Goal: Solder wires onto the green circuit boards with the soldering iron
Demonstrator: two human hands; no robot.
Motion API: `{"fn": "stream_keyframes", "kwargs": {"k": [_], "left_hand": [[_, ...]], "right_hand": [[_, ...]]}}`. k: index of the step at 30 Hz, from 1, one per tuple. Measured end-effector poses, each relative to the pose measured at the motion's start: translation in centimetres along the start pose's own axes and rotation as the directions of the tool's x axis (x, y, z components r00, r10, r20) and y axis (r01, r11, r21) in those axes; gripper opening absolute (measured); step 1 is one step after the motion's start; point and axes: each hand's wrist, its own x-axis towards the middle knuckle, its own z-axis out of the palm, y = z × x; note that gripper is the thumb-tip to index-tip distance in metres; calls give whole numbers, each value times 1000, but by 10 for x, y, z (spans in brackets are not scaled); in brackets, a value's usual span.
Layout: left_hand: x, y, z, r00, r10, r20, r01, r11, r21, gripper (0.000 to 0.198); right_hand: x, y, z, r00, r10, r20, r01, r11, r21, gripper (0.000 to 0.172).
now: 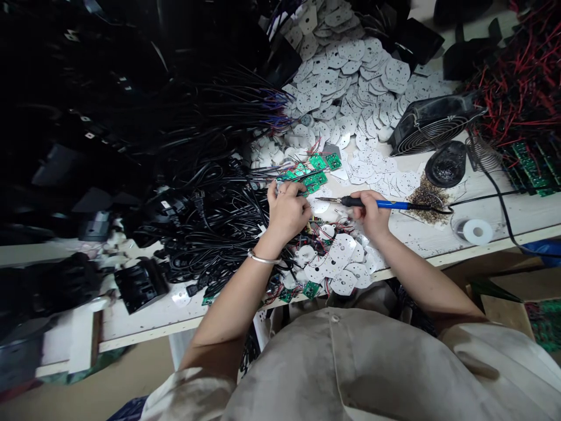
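My right hand [372, 216] is closed round a soldering iron [392, 204] with a blue and black handle. Its metal tip points left, towards my other hand. My left hand [287, 209] is bent over the edge of the work area, fingers curled down; what lies under the fingertips is hidden. Just beyond those fingers is a cluster of small green circuit boards [316, 180] with thin wires. Below the two hands lie white perforated plates [339, 257], mixed with red and black wires and small white parts.
Black cables [210, 228] pile up on the left. A heap of white plates [350, 76] fills the back. To the right are a fan [432, 126], a black dish [446, 164], a solder spool [477, 232] and red-wired boards [526, 164]. The table edge [456, 255] runs before me.
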Motion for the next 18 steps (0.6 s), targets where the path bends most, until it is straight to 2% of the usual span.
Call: {"fn": "stream_keyframes", "kwargs": {"k": [7,11,15,18], "left_hand": [[-7,-2,-13,993,113,-35,-108,986,128,20],[-7,-5,-13,993,117,-11,-114,981,160,26],[-8,-10,-18,990,142,-6,-142,988,67,25],[-19,-21,-32,979,204,-10,-204,976,-71,22]], "right_hand": [[5,-1,-7,995,-29,-96,30,1000,7,42],[7,-2,-6,992,-77,-96,80,996,36,44],[7,-4,-8,989,-101,-112,105,994,33,43],[8,-6,-11,984,-105,-148,112,993,39,43]]}}
